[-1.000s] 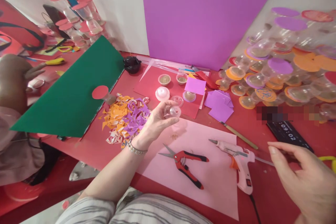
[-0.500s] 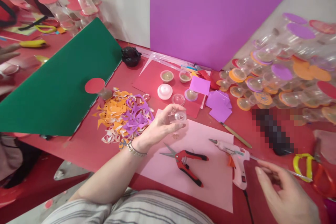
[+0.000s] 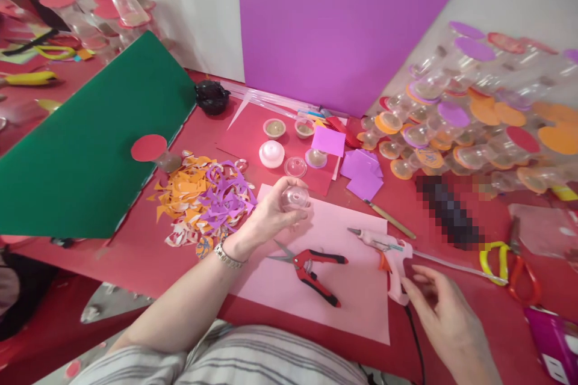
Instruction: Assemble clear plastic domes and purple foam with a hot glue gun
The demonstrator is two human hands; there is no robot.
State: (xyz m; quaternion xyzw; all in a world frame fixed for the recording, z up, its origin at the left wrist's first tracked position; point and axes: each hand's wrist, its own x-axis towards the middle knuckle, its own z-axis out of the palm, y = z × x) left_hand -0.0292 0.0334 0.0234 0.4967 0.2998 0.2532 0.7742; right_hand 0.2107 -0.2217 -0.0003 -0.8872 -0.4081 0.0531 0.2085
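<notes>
A small clear plastic dome (image 3: 295, 197) is held between the thumb and fingers of my left hand (image 3: 275, 207), above a pink sheet (image 3: 356, 307). Beside the handle of a white hot glue gun (image 3: 396, 261) is my right hand (image 3: 445, 313), its fingers apart and loosely curved, nothing in it. Whether the fingertips touch the handle I cannot tell. Red-handled pruning shears (image 3: 309, 267) lie with blades apart on the pink sheet. Farther back sit a white bowl-shaped piece (image 3: 271, 154), another clear dome (image 3: 295, 166) and two cups of sand (image 3: 274, 128).
Orange and purple paper scraps (image 3: 203, 192) heap up at left, before a green board (image 3: 108, 150). Sand-filled bottle hourglasses (image 3: 433, 120) crowd the back right. Purple paper squares (image 3: 361, 171), a brush (image 3: 391, 218) and yellow-handled scissors (image 3: 494, 263) lie at right.
My right hand has moved left to the glue gun's handle. My left hand still holds the clear dome. The whole view has shifted a little.
</notes>
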